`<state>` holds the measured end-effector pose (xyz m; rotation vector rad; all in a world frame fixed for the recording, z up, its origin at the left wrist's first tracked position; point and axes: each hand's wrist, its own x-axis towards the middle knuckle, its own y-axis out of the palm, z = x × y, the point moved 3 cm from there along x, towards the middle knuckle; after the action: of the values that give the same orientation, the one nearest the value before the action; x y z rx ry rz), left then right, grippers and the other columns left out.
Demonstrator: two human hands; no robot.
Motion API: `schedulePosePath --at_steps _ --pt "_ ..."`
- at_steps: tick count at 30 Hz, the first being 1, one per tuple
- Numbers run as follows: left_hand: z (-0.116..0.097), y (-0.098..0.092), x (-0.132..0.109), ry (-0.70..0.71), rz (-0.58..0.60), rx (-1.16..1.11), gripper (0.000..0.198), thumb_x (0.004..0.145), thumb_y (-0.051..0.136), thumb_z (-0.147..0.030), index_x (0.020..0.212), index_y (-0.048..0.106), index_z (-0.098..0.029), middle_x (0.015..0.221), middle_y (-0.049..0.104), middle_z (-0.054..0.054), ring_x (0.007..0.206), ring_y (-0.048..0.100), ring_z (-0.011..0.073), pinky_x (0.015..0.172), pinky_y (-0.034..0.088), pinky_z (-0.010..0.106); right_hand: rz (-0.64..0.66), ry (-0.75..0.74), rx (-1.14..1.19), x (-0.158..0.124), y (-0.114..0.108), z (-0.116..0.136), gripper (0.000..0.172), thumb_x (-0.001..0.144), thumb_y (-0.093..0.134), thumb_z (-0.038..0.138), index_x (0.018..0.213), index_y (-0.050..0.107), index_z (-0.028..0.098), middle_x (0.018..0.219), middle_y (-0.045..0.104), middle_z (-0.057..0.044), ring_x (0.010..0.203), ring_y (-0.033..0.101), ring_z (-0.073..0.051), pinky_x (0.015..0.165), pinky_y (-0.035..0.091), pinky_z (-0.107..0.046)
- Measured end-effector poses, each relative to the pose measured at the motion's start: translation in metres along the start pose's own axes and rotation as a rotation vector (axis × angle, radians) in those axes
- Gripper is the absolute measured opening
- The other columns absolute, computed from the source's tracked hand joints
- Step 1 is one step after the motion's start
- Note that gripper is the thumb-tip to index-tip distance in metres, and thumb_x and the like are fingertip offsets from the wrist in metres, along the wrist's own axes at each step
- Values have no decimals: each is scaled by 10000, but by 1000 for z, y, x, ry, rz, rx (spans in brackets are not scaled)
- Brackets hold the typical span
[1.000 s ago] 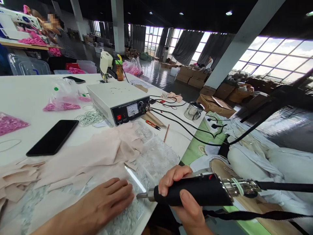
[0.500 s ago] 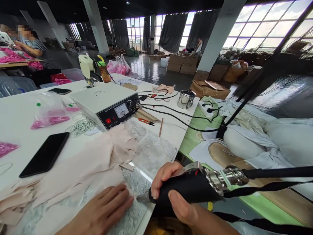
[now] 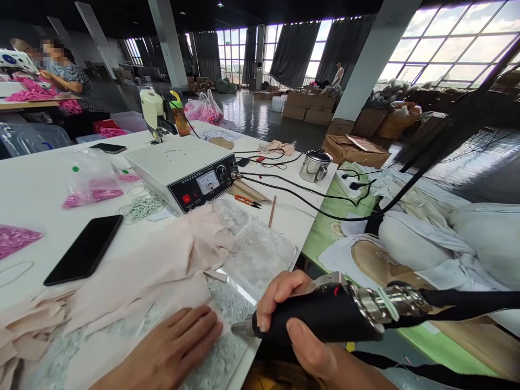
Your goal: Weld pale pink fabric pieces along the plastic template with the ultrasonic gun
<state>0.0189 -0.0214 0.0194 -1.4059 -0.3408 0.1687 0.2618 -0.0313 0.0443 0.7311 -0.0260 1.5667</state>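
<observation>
My left hand [image 3: 179, 338] lies flat, fingers stretched out together, on thin pale pink fabric [image 3: 162, 262]. The fabric is spread over a clear sheet [image 3: 264, 252] with a mottled grey-white look beneath it. In my right hand [image 3: 311, 346] is a black handheld ultrasonic welding tool [image 3: 320, 317], held almost level. Its tapered metal tip [image 3: 242, 328] points left, close to my left fingertips and just apart from them. Whether the tip touches the sheet or fabric edge, I cannot tell. Torn-looking fabric strips [image 3: 34, 330] lie at the left.
A control box [image 3: 179, 170] with a dial stands mid-table, near orange thread snips [image 3: 247, 201] and a pencil [image 3: 272, 211]. A black phone [image 3: 85, 249], rubber bands [image 3: 142, 208] and a metal mug [image 3: 314, 167] are around. Cables run right past white padded pieces [image 3: 414, 238].
The view has turned slightly left, so the table things appear further right. The tool and my right hand sit a little further right of my left fingertips. My left hand stays flat.
</observation>
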Motion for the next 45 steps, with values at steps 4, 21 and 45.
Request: schedulePosePath --at_steps 4,21,45 --pt "-2 3 1 -25 -9 -59 690 923 378 48 1552 462 -224 1487 601 33 1392 527 214 1148 447 358 2 6 -24 -1 0 3 184 937 633 445 1018 578 290 836 585 6 581 608 -137 566 528 -309" --pt "-6 8 2 -92 -44 -142 703 878 395 82 1513 482 -208 1443 632 59 1406 503 234 1182 401 402 -4 -34 -59 5 2 -7 197 953 613 456 1020 563 278 848 611 -6 607 637 -153 579 552 -327" --pt "0 -1 7 -62 -83 -121 566 922 519 -34 1461 556 -201 1407 659 76 1327 569 251 1146 450 372 -17 -83 -72 15 10 -15 192 934 641 434 1001 568 269 815 623 4 567 648 -136 561 564 -297"
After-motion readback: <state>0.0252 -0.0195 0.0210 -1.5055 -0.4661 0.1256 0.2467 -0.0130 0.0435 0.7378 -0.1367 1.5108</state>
